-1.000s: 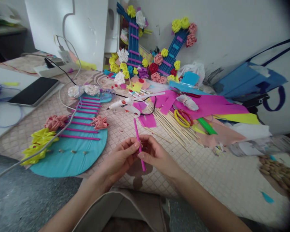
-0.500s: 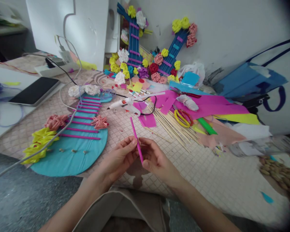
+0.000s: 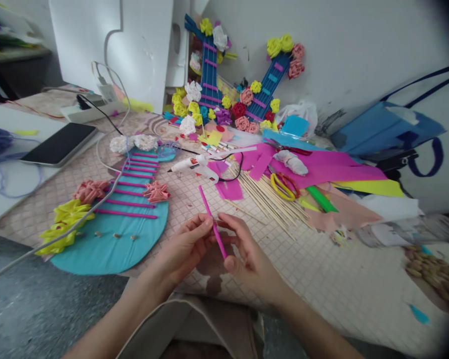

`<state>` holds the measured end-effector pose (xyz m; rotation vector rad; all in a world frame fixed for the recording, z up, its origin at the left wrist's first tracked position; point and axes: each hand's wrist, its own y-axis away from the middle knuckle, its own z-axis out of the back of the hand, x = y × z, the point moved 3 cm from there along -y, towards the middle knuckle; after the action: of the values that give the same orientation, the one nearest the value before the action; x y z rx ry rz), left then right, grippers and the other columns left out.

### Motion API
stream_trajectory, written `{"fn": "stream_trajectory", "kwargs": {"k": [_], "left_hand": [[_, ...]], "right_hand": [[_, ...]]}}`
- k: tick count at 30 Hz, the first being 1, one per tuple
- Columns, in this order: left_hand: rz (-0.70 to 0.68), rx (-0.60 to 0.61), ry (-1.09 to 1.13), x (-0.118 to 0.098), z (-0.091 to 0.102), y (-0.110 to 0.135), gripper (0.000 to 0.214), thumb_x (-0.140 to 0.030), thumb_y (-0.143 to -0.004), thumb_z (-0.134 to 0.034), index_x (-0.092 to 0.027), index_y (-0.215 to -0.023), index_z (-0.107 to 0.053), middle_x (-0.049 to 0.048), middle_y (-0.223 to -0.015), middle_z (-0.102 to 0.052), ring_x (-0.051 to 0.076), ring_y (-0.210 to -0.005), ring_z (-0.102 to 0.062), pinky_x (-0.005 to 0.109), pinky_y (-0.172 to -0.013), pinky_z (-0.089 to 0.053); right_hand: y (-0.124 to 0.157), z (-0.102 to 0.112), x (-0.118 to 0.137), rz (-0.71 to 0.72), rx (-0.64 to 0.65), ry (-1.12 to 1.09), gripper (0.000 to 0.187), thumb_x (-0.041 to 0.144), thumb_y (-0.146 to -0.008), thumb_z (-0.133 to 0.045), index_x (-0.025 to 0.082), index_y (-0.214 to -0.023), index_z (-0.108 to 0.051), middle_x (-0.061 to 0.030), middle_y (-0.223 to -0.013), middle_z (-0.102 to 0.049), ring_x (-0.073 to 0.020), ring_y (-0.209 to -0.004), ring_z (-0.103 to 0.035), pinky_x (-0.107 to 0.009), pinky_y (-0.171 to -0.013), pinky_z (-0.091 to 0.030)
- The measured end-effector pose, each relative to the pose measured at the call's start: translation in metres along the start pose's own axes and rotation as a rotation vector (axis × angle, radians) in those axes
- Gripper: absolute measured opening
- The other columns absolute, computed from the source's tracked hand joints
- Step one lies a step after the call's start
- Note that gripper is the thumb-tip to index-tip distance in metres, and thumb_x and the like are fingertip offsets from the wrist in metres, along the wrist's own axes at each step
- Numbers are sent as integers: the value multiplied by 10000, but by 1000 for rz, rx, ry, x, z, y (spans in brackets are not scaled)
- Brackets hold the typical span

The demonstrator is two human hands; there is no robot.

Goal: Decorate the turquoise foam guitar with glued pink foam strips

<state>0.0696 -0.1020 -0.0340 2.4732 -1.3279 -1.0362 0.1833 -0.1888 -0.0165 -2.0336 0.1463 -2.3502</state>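
Between my hands is a thin magenta paper-wrapped stick (image 3: 219, 239), tilted with its upper end to the left. My left hand (image 3: 189, 242) pinches it near the middle with thumb and forefinger. At its lower end my right hand (image 3: 252, 259) has the thumb against the stick, the other fingers curled partly behind it. To the left lies a turquoise guitar-shaped board (image 3: 134, 244) with several magenta sticks (image 3: 130, 204) across it and paper flowers in yellow (image 3: 65, 219), pink (image 3: 157, 191) and white (image 3: 134, 143) along its edges.
A hot glue gun (image 3: 194, 164) lies beyond my hands. Bare wooden skewers (image 3: 269, 199), scissors (image 3: 282, 187) and magenta paper (image 3: 322, 167) are to the right. A grey cable (image 3: 78, 219) crosses the board. Two decorated guitar shapes (image 3: 209, 70) lean at the wall. A phone (image 3: 62, 144) lies left.
My right forefinger has lifted and straightened a little away from the stick. The stick's lower end has shifted slightly right. The whole view has moved a little.
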Motion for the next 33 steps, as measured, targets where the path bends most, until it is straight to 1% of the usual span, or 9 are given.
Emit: {"fn": "stream_trajectory", "kwargs": {"k": [2,5,9,13,16,19,24,28,33], "left_hand": [[0,-5,20,0,0,1,133,-123,-739,-735,-135,-761,-604,-10,-705,-615,81,-637,-598,180,-653,-497],[-7,-16,51,1,0,2,178,-133,-707,-765,-144,-774,-600,-12,-736,-626,90,-667,-608,196,-679,-502],[-38,-12,44,1,1,2,179,-164,-709,-769,-151,-775,-603,-15,-710,-619,97,-673,-609,211,-692,-499],[-75,-31,27,2,4,0,178,-186,-717,-765,-149,-771,-599,-21,-678,-600,93,-670,-603,204,-684,-490],[-98,-51,18,3,4,-1,197,-186,-699,-777,-146,-760,-594,-27,-665,-593,86,-644,-588,198,-654,-482],[-110,-52,14,3,3,-1,211,-189,-675,-793,-139,-749,-601,-27,-675,-599,80,-644,-583,202,-675,-484],[-225,-97,-62,-9,4,1,247,-200,-641,-815,-134,-781,-622,-24,-703,-611,67,-621,-565,189,-642,-464],[-409,-150,-164,-27,7,5,233,-206,-663,-795,-144,-816,-630,-28,-731,-613,62,-611,-546,180,-607,-438],[-440,-170,-206,-33,13,6,173,-213,-691,-768,-146,-726,-612,-30,-666,-597,67,-604,-537,185,-612,-429]], "right_hand": [[0,0,5,51,-7,180,585,487,-891,-522,321,-1422,-340,-66,-1468,-304,-257,-1366,-290,-431,-1113,-310],[0,-3,6,77,11,391,587,403,-915,-513,328,-1454,-292,-58,-1491,-267,-256,-1392,-237,-448,-1152,-239],[1,-6,3,123,-35,544,585,327,-916,-517,339,-1455,-290,-75,-1461,-289,-275,-1350,-306,-471,-1101,-331],[1,-8,-1,185,-131,628,524,252,-899,-538,326,-1398,-397,-102,-1264,-462,-260,-1174,-481,-444,-964,-469],[0,-8,-1,225,-209,650,442,189,-898,-519,308,-1323,-487,-84,-1053,-570,-228,-993,-571,-398,-861,-516],[-1,-7,-1,212,-259,622,380,146,-895,-488,288,-1242,-548,-68,-978,-614,-215,-917,-589,-368,-804,-515],[-1,3,-2,24,-346,443,302,173,-867,-536,249,-1160,-529,-11,-814,-591,-161,-722,-575,-303,-690,-492],[0,9,-1,-39,-322,369,229,187,-858,-547,240,-1079,-518,4,-786,-572,-149,-712,-574,-287,-681,-480],[-4,10,3,23,-311,529,188,184,-845,-573,235,-1018,-521,-23,-854,-616,-165,-754,-583,-303,-696,-483]]}}
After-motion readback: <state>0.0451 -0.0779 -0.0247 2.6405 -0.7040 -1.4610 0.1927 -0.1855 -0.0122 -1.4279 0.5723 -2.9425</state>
